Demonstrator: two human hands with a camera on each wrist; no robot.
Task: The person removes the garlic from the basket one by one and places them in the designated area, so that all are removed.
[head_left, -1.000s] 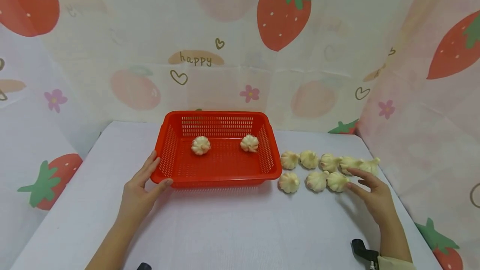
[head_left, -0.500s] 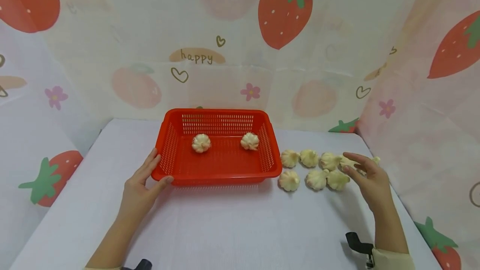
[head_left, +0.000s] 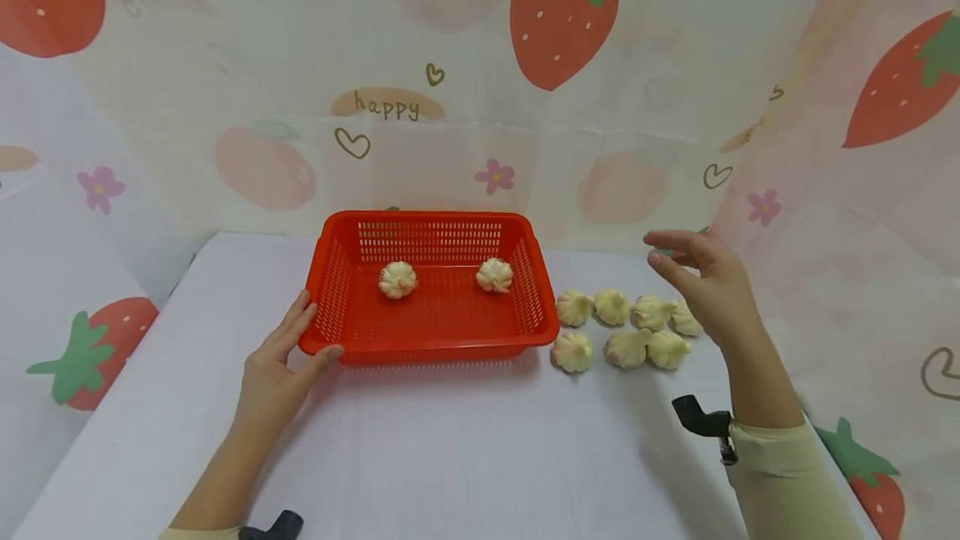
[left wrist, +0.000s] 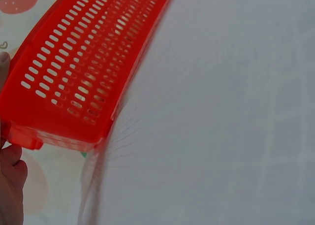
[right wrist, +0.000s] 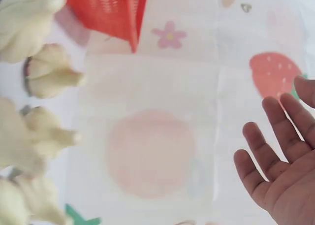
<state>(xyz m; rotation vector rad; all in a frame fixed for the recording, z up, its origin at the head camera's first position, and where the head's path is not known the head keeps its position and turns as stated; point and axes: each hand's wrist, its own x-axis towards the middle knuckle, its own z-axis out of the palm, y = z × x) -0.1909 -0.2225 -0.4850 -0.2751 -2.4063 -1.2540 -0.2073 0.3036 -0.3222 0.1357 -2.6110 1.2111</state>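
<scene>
My left hand (head_left: 272, 377) holds the near left corner of a red plastic basket (head_left: 420, 347), fingers along its left side and thumb at the front rim. Two garlic bulbs lie inside, one at left (head_left: 397, 280) and one at right (head_left: 494, 275). My right hand (head_left: 708, 286) is raised above the far right of the table, with nothing in it. In the right wrist view its fingers (right wrist: 278, 124) are spread and slightly bent, and the palm is bare. Several garlic bulbs (head_left: 628, 349) lie in two rows right of the basket, beneath and left of that hand.
White cloth covers the table (head_left: 450, 448). A strawberry-print curtain (head_left: 442, 165) stands behind it and along both sides. Each wrist carries a black camera mount, the right one (head_left: 701, 419) near the sleeve cuff. My right forearm covers part of the table's right side.
My right hand has risen from beside the garlic bulbs and moved up and away from them, slightly left, empty. The left hand stays at the basket's corner. The view has tilted slightly down.
</scene>
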